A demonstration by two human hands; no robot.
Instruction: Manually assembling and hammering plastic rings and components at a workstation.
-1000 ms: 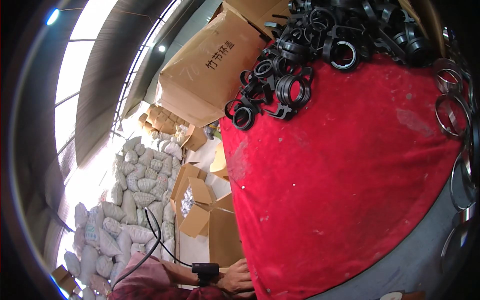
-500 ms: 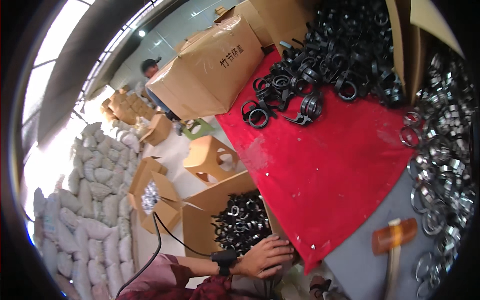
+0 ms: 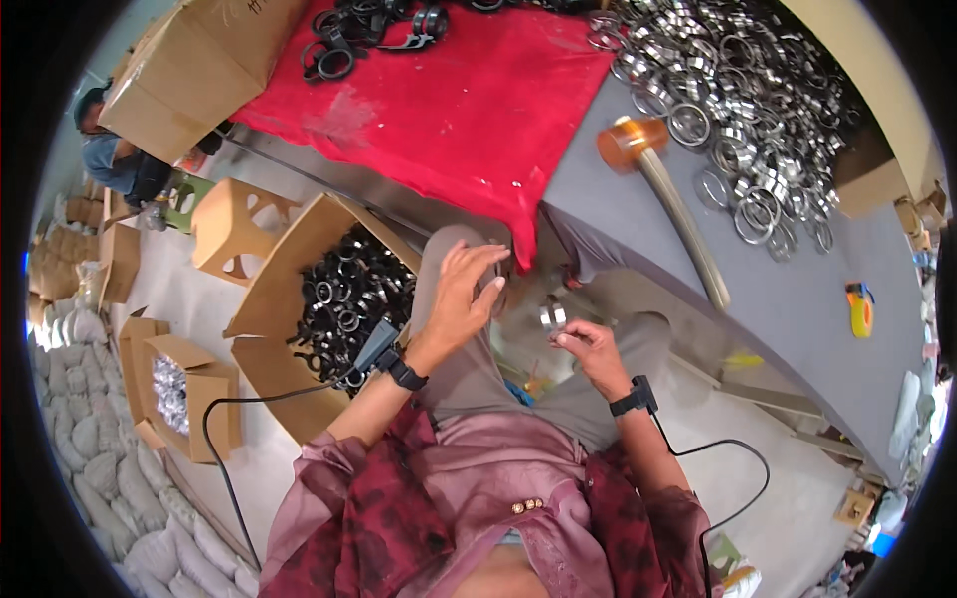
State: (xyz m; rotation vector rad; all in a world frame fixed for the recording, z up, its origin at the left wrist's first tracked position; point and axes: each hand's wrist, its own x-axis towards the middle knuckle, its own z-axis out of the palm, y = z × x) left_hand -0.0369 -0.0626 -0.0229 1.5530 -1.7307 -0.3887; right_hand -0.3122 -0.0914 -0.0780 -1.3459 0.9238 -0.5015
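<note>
Above my lap, my left hand (image 3: 461, 297) has its thumb and fingers apart, and I make out nothing held in it. To the right, my right hand (image 3: 595, 357) pinches a shiny metal ring (image 3: 552, 316) between thumb and fingertips. Beside my left forearm stands an open cardboard carton (image 3: 261, 299) with many black ring-shaped parts (image 3: 349, 289) in it. On the grey table (image 3: 638, 229) at the right lie a heap of metal rings (image 3: 738, 130) and a mallet (image 3: 638, 148) with an amber head.
Black ringed lids (image 3: 344, 40) lie on the red cloth (image 3: 439, 110). A tan stool (image 3: 224, 214), a smaller carton (image 3: 214, 394) and stacked sacks (image 3: 90, 439) are at the left. A person (image 3: 115, 159) is beyond. A yellow tape measure (image 3: 860, 311) lies far right. Cables trail from both wrists.
The view has swung down and to the right. My left hand has left the carton's edge and is above my lap. My right hand with the metal ring now shows clearly.
</note>
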